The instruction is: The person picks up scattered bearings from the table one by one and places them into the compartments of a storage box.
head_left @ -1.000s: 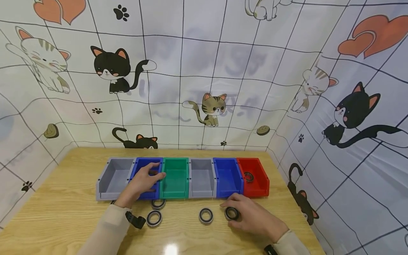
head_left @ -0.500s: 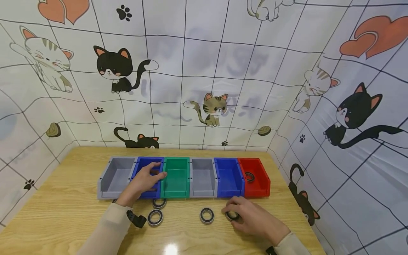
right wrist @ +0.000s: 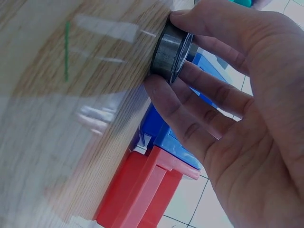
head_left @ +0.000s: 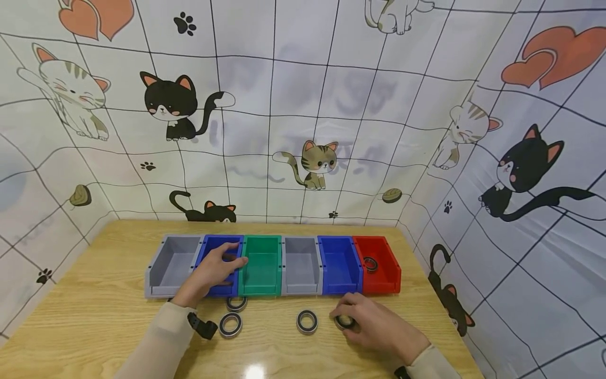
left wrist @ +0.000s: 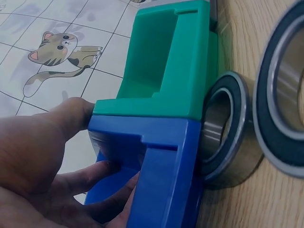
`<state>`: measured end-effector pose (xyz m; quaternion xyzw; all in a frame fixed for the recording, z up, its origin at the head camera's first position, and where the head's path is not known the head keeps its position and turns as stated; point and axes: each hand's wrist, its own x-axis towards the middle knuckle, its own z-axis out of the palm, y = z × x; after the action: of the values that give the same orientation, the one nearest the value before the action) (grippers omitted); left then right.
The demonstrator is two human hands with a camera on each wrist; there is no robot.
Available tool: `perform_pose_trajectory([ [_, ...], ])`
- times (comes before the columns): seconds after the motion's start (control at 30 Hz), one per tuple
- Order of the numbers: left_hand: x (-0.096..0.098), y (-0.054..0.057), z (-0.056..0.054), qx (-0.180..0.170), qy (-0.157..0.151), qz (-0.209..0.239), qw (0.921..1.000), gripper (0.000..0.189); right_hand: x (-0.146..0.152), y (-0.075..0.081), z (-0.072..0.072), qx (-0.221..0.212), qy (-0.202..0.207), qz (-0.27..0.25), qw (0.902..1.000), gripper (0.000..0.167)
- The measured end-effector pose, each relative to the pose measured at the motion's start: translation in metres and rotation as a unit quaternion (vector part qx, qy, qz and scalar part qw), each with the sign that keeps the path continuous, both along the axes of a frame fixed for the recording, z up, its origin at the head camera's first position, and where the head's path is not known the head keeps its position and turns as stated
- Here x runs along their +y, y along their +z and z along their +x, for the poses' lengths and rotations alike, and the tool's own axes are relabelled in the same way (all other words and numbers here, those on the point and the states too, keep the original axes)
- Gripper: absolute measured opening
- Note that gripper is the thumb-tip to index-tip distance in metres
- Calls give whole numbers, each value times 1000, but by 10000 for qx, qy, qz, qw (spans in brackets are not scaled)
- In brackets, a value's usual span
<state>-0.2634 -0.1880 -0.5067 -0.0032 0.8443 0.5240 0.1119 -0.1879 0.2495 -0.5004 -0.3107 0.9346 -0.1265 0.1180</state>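
My right hand (head_left: 374, 321) pinches a ball bearing (right wrist: 167, 54) by its rim between thumb and fingertips, right at the tabletop in front of the right-hand blue bin (head_left: 338, 266). My left hand (head_left: 215, 268) reaches over the left-hand blue bin (left wrist: 156, 190). Its fingers dip inside that bin, and its thumb touches the edge where it meets the green bin (left wrist: 183, 76); nothing shows in its grasp. Below the left hand, one bearing (head_left: 236, 303) leans against the bin front and another (head_left: 230, 325) lies flat. A further bearing (head_left: 307, 321) lies left of my right hand.
The bins stand side by side in a row across the wooden table (head_left: 94, 295), with grey bins (head_left: 175, 263) among them. At the right end, a red bin (head_left: 385, 279) contains one bearing (head_left: 371, 264). Cat-printed fabric (head_left: 303, 105) hangs behind and at the sides.
My right hand has shifted slightly, its fingers covering more of the bearing, and wood now shows through the bearing's hole. The left hand keeps its place.
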Motion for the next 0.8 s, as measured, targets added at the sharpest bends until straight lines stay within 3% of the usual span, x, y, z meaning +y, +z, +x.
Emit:
perform_pose_trajectory([
  [0.53, 5, 6, 4, -12, 220, 104, 9997, 79, 0, 0, 1, 69, 113, -101, 9999, 36],
  [0.8, 3, 6, 6, 41, 151, 46, 9999, 84, 0, 0, 2, 25, 20, -97, 9999, 36],
])
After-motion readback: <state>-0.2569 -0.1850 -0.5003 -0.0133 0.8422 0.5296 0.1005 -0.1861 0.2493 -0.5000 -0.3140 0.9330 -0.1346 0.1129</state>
